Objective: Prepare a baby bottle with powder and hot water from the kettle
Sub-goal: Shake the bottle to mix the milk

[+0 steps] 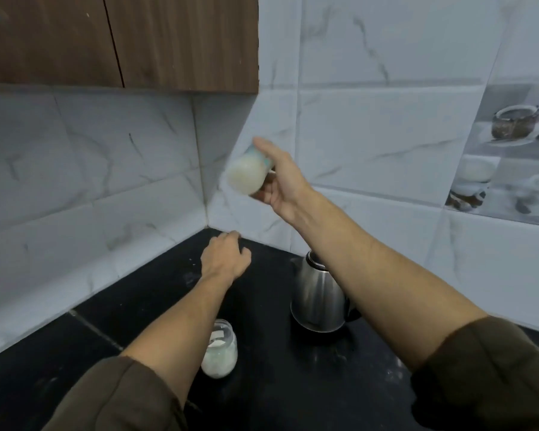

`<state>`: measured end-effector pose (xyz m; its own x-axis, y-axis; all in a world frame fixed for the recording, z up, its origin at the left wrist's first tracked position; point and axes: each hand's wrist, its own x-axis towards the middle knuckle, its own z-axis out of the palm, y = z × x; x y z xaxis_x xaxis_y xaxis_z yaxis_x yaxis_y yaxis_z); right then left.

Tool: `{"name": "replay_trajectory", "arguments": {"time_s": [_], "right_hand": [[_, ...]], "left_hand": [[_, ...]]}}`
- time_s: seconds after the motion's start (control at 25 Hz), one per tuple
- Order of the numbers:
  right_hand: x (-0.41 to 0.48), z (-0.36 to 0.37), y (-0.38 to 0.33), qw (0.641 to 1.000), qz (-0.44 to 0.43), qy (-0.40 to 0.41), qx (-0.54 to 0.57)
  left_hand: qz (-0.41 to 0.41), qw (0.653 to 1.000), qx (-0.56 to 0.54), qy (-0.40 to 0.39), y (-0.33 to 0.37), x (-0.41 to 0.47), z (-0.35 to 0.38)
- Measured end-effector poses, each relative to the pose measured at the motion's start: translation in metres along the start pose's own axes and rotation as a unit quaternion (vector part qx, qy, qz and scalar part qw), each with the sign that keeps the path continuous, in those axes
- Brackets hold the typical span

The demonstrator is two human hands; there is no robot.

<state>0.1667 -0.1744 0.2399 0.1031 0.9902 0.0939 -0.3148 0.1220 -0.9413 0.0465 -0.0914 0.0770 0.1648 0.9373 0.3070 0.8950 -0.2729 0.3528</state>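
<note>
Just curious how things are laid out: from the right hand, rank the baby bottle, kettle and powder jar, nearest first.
1. Baby bottle: held in the raised right hand.
2. Kettle: on the counter below, right side.
3. Powder jar: front of the counter, left of the kettle.

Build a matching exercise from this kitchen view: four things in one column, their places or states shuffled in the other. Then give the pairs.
1. baby bottle
2. kettle
3. powder jar
4. left hand

A. stands on the black counter, partly hidden by the right forearm
B. low by the counter's back corner, holding nothing
C. raised in the air, gripped by the right hand
D. open top, white powder inside, beside the left forearm

Pairs: 1-C, 2-A, 3-D, 4-B.
</note>
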Motion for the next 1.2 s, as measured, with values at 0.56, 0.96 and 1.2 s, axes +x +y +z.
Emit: {"name": "replay_trajectory", "arguments": {"time_s": [0.56,0.96,1.2], "right_hand": [[0.001,-0.006,0.016,0.998,0.036,-0.045,-0.029],[0.006,0.003,0.002,0.998,0.012,-0.021,0.065],[0.004,0.002,0.004,0.999,0.008,-0.052,0.004]], "left_hand": [[-0.014,1.0,0.0,-0.001,-0.006,0.004,0.003],[-0.014,1.0,0.005,-0.003,-0.01,0.007,0.008],[-0.025,1.0,0.007,-0.006,-0.014,0.009,0.007]]}}
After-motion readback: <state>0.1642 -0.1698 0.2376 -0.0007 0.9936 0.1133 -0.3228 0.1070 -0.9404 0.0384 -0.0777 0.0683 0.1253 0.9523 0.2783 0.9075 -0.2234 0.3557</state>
